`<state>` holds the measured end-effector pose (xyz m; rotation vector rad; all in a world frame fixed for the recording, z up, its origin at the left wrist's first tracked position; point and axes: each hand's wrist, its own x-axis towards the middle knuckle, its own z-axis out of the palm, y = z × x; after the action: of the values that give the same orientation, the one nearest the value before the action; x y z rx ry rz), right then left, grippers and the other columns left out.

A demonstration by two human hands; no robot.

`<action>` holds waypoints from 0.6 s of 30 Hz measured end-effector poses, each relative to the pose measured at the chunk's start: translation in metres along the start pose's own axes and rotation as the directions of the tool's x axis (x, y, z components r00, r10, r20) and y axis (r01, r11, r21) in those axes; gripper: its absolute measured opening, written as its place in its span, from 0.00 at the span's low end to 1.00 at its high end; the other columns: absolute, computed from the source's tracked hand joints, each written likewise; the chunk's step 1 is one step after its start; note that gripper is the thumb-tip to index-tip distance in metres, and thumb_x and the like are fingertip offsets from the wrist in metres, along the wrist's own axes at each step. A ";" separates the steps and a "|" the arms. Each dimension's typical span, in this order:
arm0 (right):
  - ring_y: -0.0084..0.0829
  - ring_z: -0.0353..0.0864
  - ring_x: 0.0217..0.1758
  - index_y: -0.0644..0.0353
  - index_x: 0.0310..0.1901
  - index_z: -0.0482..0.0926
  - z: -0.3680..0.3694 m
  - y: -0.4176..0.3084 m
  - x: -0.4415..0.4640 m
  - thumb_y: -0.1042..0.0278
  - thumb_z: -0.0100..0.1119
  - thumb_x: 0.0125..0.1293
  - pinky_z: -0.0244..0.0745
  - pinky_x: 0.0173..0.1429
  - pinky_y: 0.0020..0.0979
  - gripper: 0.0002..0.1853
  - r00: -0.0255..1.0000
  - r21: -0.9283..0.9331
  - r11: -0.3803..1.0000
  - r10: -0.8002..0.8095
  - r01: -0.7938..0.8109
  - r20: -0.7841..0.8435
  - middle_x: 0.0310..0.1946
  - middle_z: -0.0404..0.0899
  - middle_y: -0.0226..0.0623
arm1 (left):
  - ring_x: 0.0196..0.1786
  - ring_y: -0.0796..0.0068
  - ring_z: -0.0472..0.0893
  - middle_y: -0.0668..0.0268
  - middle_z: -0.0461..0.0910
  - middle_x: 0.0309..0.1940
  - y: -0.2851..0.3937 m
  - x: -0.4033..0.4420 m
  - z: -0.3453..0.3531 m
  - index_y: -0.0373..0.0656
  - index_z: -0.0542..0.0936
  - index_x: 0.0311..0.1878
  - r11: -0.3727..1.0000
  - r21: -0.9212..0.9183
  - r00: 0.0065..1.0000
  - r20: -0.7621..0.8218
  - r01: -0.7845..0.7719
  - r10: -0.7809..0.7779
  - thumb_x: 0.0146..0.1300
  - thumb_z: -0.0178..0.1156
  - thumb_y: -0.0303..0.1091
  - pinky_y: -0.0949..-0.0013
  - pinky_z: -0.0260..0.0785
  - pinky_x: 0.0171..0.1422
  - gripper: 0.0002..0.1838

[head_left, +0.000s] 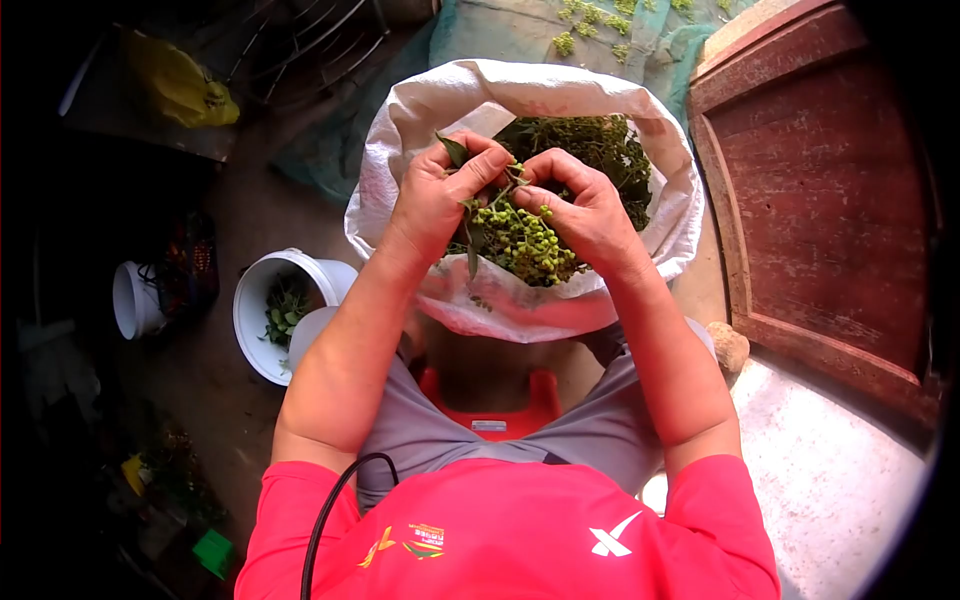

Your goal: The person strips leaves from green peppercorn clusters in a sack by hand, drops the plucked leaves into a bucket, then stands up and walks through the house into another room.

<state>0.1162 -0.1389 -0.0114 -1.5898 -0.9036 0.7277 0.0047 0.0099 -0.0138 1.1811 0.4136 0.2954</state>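
Fingers, head view: left hand (pixel 440 195) closed on a stem, thumb against fingertips; right hand (pixel 590 205) pinched at the same stem, frame centre.

Item: sprig of green berries (pixel 535 247), hanging below both hands, over the mouth of a white sack (pixel 675 205); dark leaves (pixel 474 238) beside the left hand.

Risks, as judged: a hard tug could crush berries or scatter them past the rim; soft sack cloth could fold inward if knocked; loose leaves could drop among the sack's contents.

Markings: pink shirt (pixel 500 495), bottom centre, with white X-like mark, yellow mark and small inverted lettering, illegible; red stool (pixel 545 392), lower centre, pale label, too small to read.
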 end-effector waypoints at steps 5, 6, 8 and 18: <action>0.16 0.73 0.39 0.64 0.37 0.78 0.005 0.000 0.000 0.71 0.63 0.61 0.70 0.46 0.21 0.07 0.999 0.319 0.947 0.033 -0.030 -0.003 0.33 0.76 0.25 | 0.30 0.85 0.76 0.72 0.78 0.29 -0.001 0.000 -0.004 0.42 0.80 0.39 0.957 -0.275 0.991 0.121 0.089 -0.058 0.67 0.59 0.35 0.82 0.69 0.36 0.07; 0.16 0.73 0.39 0.64 0.37 0.78 0.005 0.002 -0.001 0.71 0.63 0.62 0.69 0.46 0.20 0.07 1.000 0.387 0.922 0.020 -0.018 -0.001 0.33 0.76 0.24 | 0.30 0.85 0.77 0.72 0.78 0.29 -0.004 0.000 -0.004 0.42 0.80 0.40 0.941 -0.326 0.989 0.140 0.097 -0.053 0.67 0.58 0.35 0.82 0.69 0.36 0.07; 0.15 0.73 0.38 0.63 0.39 0.78 0.008 0.003 -0.002 0.70 0.63 0.64 0.69 0.45 0.18 0.07 0.999 0.533 0.845 0.046 -0.046 0.013 0.34 0.76 0.23 | 0.31 0.84 0.77 0.71 0.79 0.30 -0.006 0.000 -0.004 0.42 0.80 0.40 0.921 -0.376 0.986 0.158 0.104 -0.047 0.68 0.58 0.36 0.82 0.70 0.36 0.08; 0.27 0.77 0.38 0.67 0.36 0.76 0.010 -0.011 0.000 0.80 0.61 0.58 0.72 0.41 0.25 0.04 0.932 -0.074 0.932 -0.359 0.355 -0.049 0.35 0.77 0.35 | 0.25 0.86 0.75 0.73 0.77 0.26 -0.002 -0.001 -0.006 0.42 0.79 0.39 0.922 -0.327 0.976 0.126 0.209 -0.177 0.67 0.59 0.37 0.82 0.67 0.28 0.09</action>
<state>0.1062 -0.1325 -0.0030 -1.4400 -1.1421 0.3937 0.0010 0.0135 -0.0172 0.8053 0.3760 0.1307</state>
